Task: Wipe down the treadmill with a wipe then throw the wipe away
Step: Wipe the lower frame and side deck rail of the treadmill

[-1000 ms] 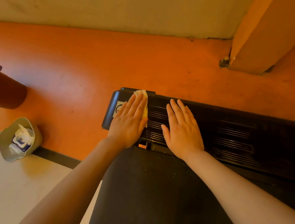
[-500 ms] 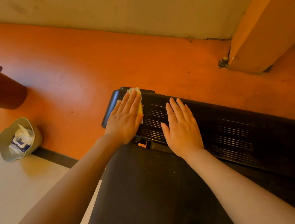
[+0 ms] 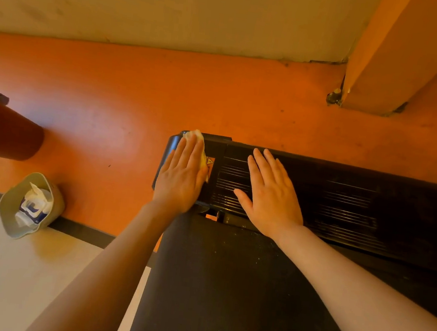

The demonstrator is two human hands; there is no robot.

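an orange warning-triangle sticker (image 3: 209, 162), its writing too small to read, shows on the black plastic treadmill hood (image 3: 345, 197) beside the left hand (image 3: 180, 173). that hand lies flat, fingers straight, pressing the crumpled white wipe (image 3: 195, 135) onto the hood's left end. the right hand (image 3: 270, 195) rests flat, fingers spread, holding nothing.

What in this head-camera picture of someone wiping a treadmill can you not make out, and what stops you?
- Wipe: mostly hidden under the flat left hand; only its edges show.
- Warning sticker: partly covered by that hand, print too small to read.
- Treadmill: cut off by the right and bottom edges.
- Bin: cut off by the left edge.
- Wipes pack label: too small to read.
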